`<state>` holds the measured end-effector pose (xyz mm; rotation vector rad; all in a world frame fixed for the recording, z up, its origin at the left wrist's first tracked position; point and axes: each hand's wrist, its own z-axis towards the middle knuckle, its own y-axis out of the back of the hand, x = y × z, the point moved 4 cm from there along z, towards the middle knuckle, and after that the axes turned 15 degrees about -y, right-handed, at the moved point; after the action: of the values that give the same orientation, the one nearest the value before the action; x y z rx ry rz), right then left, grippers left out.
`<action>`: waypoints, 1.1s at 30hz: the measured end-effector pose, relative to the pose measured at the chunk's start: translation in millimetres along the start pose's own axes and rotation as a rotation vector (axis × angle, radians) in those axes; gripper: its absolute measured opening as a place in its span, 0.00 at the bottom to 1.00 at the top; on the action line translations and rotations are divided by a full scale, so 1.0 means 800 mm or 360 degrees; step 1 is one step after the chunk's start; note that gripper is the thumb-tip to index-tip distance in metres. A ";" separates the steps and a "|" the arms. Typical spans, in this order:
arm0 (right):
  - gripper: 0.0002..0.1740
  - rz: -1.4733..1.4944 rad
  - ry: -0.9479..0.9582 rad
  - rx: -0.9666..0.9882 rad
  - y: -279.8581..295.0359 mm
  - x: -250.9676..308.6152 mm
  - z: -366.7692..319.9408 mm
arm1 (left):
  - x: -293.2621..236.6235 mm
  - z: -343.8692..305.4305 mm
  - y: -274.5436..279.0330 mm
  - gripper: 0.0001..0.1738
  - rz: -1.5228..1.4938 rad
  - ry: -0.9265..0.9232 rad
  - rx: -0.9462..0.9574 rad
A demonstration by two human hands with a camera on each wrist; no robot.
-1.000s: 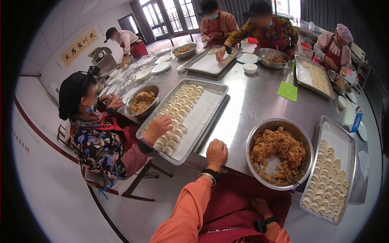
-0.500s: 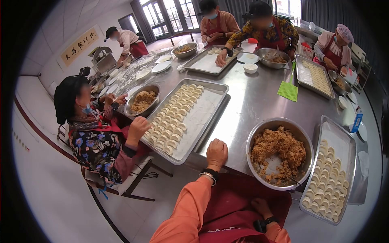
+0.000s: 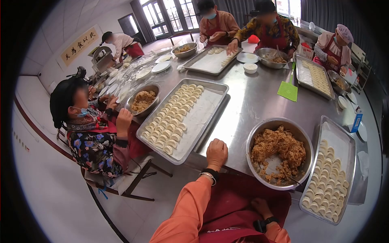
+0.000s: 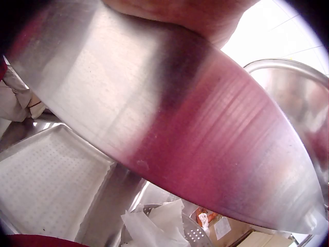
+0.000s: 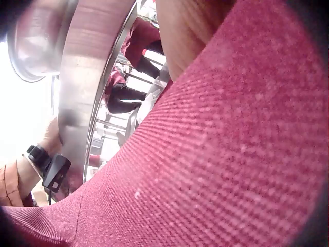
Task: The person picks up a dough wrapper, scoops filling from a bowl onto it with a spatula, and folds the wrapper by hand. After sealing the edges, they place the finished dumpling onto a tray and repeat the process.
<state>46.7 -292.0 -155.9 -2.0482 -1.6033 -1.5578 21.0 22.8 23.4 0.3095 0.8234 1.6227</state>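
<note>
My left hand (image 3: 217, 154) rests on the near edge of the steel table (image 3: 259, 97), knuckles up, fingers loosely bent and holding nothing. In the left wrist view part of that hand (image 4: 180, 18) lies against the shiny steel. Low over my lap, my right hand (image 3: 261, 207) rests on the dark red apron (image 3: 239, 198) with no object showing in it. To the right of my left hand stands a steel bowl (image 3: 309, 162) of brown filling (image 3: 275, 150). A tray (image 3: 208, 109) with rows of dumplings (image 3: 174, 117) lies to its left.
A second dumpling tray (image 3: 340, 137) juts past the right table edge. A green fly swatter (image 3: 287, 90) and a small white bowl (image 3: 250, 68) lie farther back. Several people in aprons work round the table, one seated (image 3: 95, 141) close at left.
My hands have not moved. The seated person's hand has drawn back left from the dumpling tray. Across the table, another person's hand has shifted right over the far tray.
</note>
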 end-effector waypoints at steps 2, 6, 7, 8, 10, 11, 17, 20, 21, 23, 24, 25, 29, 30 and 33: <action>0.14 0.0000 0.0003 -0.0002 0.001 0.002 -0.002 | 0.000 0.000 0.000 0.06 0.0001 0.0002 0.0002; 0.14 -0.0020 0.0019 -0.0019 -0.001 0.000 -0.001 | -0.001 0.000 0.001 0.06 0.0005 -0.0002 0.0007; 0.14 -0.0034 0.0034 -0.0022 -0.001 -0.002 0.000 | -0.001 0.000 0.001 0.06 0.0005 -0.0003 0.0005; 0.14 -0.0035 0.0034 -0.0023 -0.001 -0.003 0.001 | -0.001 0.000 0.001 0.06 0.0004 -0.0003 0.0005; 0.15 -0.0027 0.0045 -0.0014 -0.002 -0.005 0.002 | -0.001 -0.001 -0.001 0.06 0.0042 -0.0023 0.0054; 0.15 -0.0026 0.0044 -0.0014 -0.002 -0.005 0.002 | -0.001 -0.001 -0.001 0.06 0.0041 -0.0024 0.0054; 0.15 0.0008 -0.0012 -0.0009 -0.003 -0.010 0.002 | -0.001 -0.001 -0.001 0.06 0.0035 -0.0013 0.0067; 0.15 -0.0006 0.0016 -0.0053 -0.002 -0.011 0.000 | 0.000 -0.001 -0.002 0.06 0.0039 -0.0011 0.0057; 0.15 -0.0026 0.0016 -0.0058 0.000 -0.008 -0.001 | 0.001 -0.001 -0.002 0.07 0.0035 -0.0003 0.0064; 0.15 -0.0048 0.0016 -0.0068 0.002 -0.006 -0.004 | 0.001 -0.001 -0.002 0.07 0.0025 0.0003 0.0067; 0.15 -0.0042 0.0018 -0.0068 0.002 -0.007 -0.003 | 0.001 -0.001 -0.003 0.07 0.0026 0.0006 0.0069; 0.15 -0.0036 0.0021 -0.0067 0.002 -0.007 -0.003 | 0.001 -0.001 -0.003 0.07 0.0028 0.0009 0.0070; 0.15 -0.0008 -0.0025 -0.0081 0.004 -0.009 -0.007 | 0.005 -0.003 -0.005 0.07 0.0029 0.0028 0.0060; 0.15 -0.0029 0.0010 -0.0092 0.005 -0.007 -0.008 | 0.005 -0.003 -0.002 0.07 -0.0053 0.0059 0.0017; 0.15 -0.0084 0.0039 -0.0119 0.006 -0.004 -0.011 | 0.003 -0.012 0.000 0.07 -0.0253 0.0075 -0.0069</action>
<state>45.1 -302.1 -151.8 -2.0305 -1.6271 -1.6791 14.4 22.0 16.0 0.1714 0.8264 1.5015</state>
